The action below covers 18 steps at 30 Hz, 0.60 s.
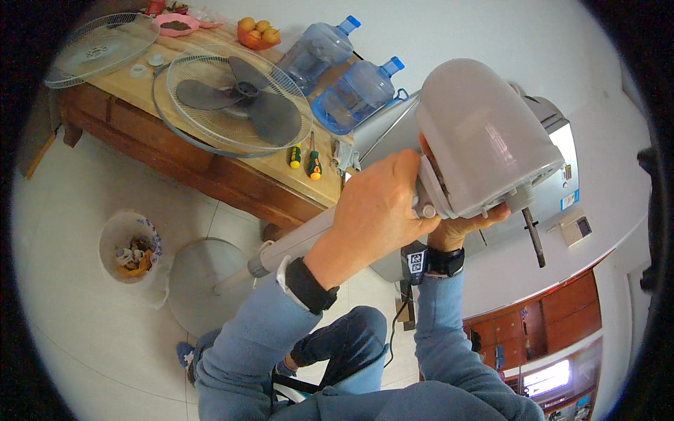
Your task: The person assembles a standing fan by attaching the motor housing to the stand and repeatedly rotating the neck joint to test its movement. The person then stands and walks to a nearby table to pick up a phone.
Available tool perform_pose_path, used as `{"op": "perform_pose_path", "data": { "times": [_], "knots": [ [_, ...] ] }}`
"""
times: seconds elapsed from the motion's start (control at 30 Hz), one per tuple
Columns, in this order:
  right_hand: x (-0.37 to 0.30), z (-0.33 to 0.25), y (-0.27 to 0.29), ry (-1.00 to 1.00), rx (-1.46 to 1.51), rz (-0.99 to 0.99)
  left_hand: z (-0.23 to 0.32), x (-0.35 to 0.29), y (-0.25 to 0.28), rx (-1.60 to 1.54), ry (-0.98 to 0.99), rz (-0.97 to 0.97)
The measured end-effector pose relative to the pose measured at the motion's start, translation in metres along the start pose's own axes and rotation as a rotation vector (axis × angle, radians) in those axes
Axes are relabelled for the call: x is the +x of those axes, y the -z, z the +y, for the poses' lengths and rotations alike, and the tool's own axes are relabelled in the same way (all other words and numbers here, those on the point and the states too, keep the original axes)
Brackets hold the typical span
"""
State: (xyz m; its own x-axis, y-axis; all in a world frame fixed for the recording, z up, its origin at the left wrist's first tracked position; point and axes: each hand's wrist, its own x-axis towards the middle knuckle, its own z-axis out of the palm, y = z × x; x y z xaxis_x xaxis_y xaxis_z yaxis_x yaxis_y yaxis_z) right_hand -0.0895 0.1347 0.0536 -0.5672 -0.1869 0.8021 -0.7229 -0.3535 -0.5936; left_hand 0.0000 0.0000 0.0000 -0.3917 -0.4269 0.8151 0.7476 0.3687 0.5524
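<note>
Head view: the grey fan motor housing (484,133) looks stiff, smooth and probably heavy — best taken from below, clear of the bare shaft (535,238). The left hand (375,217) has its fingers bent closed on the housing's edge, thumb by a small knob (428,210), while the right hand (469,226) lies beneath, its fingers too hidden to tell whether they close — all this atop the pole (302,242), beyond the wooden table's (210,167) near right corner.
</note>
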Motion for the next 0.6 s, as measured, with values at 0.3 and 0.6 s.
{"op": "perform_pose_path", "data": {
  "times": [0.3, 0.6],
  "knots": [
    [-0.006, -0.006, -0.011, 0.006, 0.014, -0.03, 0.0, -0.001, -0.002, -0.02, -0.049, 0.055],
    [-0.016, -0.037, -0.048, -0.091, 0.107, 0.177, -0.003, 0.002, 0.003, -0.057, 0.019, 0.015]
  ]
}}
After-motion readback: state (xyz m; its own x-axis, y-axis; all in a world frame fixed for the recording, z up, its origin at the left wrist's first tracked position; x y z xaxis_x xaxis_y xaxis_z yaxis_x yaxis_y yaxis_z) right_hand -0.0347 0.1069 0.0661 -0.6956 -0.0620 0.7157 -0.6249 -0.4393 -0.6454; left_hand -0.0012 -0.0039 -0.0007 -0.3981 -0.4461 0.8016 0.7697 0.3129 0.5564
